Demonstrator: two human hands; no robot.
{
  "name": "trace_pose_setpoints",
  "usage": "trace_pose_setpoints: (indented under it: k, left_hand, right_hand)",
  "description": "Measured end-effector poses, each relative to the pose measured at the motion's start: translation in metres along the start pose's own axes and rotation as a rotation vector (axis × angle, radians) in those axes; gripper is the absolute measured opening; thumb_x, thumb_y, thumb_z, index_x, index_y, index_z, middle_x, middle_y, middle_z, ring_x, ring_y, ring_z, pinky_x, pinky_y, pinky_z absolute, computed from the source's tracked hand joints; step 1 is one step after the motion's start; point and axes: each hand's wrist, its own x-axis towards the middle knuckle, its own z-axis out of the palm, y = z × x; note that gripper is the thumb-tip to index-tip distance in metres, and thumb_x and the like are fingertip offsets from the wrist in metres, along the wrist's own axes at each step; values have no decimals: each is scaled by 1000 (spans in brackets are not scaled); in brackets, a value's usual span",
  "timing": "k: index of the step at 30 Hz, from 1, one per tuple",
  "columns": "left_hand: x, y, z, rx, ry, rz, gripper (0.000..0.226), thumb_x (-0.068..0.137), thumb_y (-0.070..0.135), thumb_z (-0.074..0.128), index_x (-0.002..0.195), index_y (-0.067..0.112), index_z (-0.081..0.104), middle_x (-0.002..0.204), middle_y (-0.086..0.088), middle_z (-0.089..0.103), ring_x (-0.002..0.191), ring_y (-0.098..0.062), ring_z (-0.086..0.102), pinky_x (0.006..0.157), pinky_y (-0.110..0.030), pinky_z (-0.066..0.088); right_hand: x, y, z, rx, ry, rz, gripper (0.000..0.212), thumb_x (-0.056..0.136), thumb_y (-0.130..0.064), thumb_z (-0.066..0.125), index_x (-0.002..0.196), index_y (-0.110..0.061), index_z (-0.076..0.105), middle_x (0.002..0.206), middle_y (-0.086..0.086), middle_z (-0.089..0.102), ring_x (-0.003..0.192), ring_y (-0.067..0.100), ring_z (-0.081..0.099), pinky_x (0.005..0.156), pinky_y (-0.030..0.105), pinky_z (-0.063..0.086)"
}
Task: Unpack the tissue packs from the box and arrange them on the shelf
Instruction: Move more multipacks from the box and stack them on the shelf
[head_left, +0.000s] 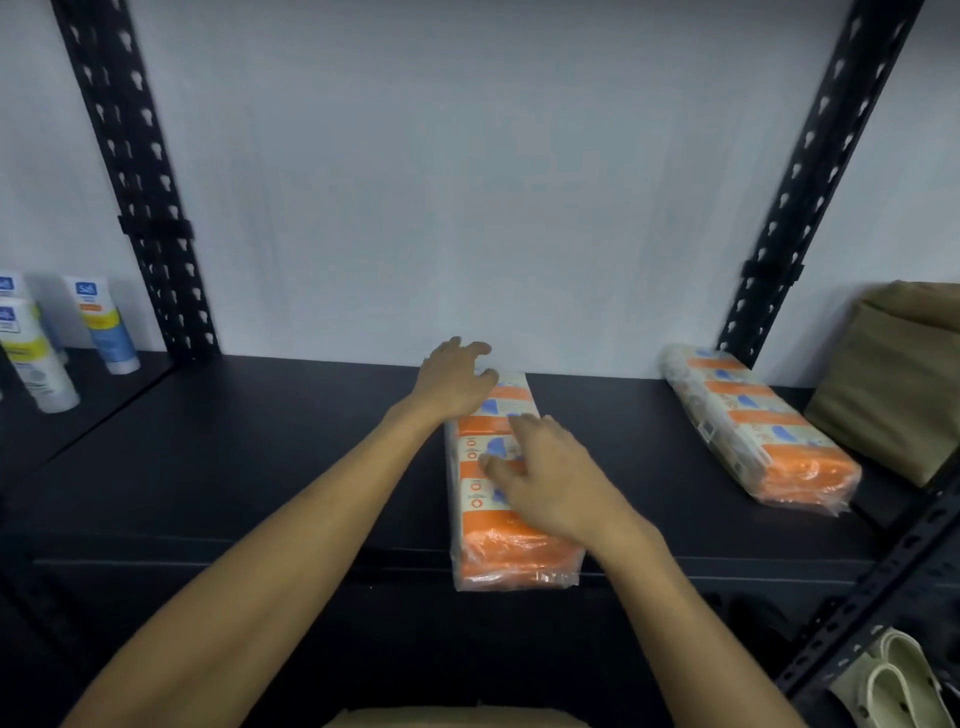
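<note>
An orange and white tissue pack in clear wrap lies lengthwise on the black shelf, its near end over the front edge. My left hand rests on its far left corner with fingers spread. My right hand lies flat on top of the pack's middle, fingers relaxed. A second tissue pack lies at an angle further right on the same shelf, apart from both hands. The top edge of a cardboard box shows at the bottom of the view.
Several white and blue tubes stand on the neighbouring shelf at left. An olive folded bag sits at the right beside the second pack. Black perforated uprights frame the bay. Pale clogs lie on a lower shelf at right.
</note>
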Motion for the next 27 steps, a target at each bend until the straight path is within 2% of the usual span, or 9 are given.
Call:
trace_pose_setpoints:
  k: [3, 6, 9, 13, 18, 22, 25, 27]
  left_hand:
    - [11, 13, 6, 214, -139, 111, 45, 107, 43, 36, 149, 33, 45, 164, -10, 28, 154, -30, 16, 123, -51, 11]
    - [14, 16, 19, 236, -226, 138, 47, 106, 53, 28, 147, 39, 46, 152, -3, 48, 141, -27, 40, 120, -55, 19]
    - [12, 14, 29, 266, -164, 142, 53, 100, 66, 28, 145, 43, 46, 141, -1, 58, 129, -26, 52, 113, -56, 30]
    - [15, 10, 35, 309, -133, 145, 50, 100, 62, 32, 144, 42, 44, 140, -5, 54, 131, -26, 47, 113, -53, 29]
    - [14, 13, 37, 353, -102, 160, 47, 102, 58, 34, 144, 39, 45, 141, -5, 53, 133, -26, 45, 111, -49, 28]
    - [11, 14, 36, 336, -73, 149, 47, 101, 59, 35, 142, 40, 48, 140, -4, 54, 131, -25, 47, 110, -49, 30]
    - [8, 14, 31, 187, -71, 119, 50, 98, 64, 40, 142, 41, 48, 141, -1, 56, 129, -24, 52, 111, -49, 36]
    - [1, 14, 23, -19, -29, 84, 51, 98, 60, 47, 144, 37, 48, 147, 2, 52, 131, -22, 51, 111, -46, 39]
  right_hand:
    - [-16, -7, 17, -190, 4, -68, 49, 105, -45, 36, 141, -15, 47, 152, 2, 44, 146, 21, 32, 122, 43, 25]
    - [-22, -7, 24, -255, -6, -72, 58, 107, -45, 20, 158, -17, 25, 167, 1, 20, 155, 17, 12, 127, 39, 9]
    - [-24, -5, 29, -316, 0, -94, 61, 106, -44, 10, 160, -18, 18, 167, 1, 15, 155, 16, 7, 127, 39, 5]
    - [-21, -1, 35, -367, 34, -128, 80, 92, -46, -9, 159, -17, 21, 167, 2, 19, 155, 17, 10, 127, 40, 8]
    - [-18, 1, 38, -358, 51, -141, 82, 90, -45, -9, 158, -15, 25, 165, 2, 22, 154, 17, 14, 127, 39, 11]
    - [-19, 2, 35, -334, 48, -132, 72, 97, -42, 0, 158, -16, 26, 165, 1, 24, 154, 16, 16, 125, 37, 9]
    - [-21, 2, 28, -234, 41, -115, 58, 106, -42, 19, 157, -17, 30, 164, -1, 28, 153, 14, 17, 126, 35, 9]
    - [-24, 1, 20, -122, 55, -102, 56, 106, -43, 32, 155, -16, 36, 162, -1, 32, 152, 13, 21, 125, 34, 13]
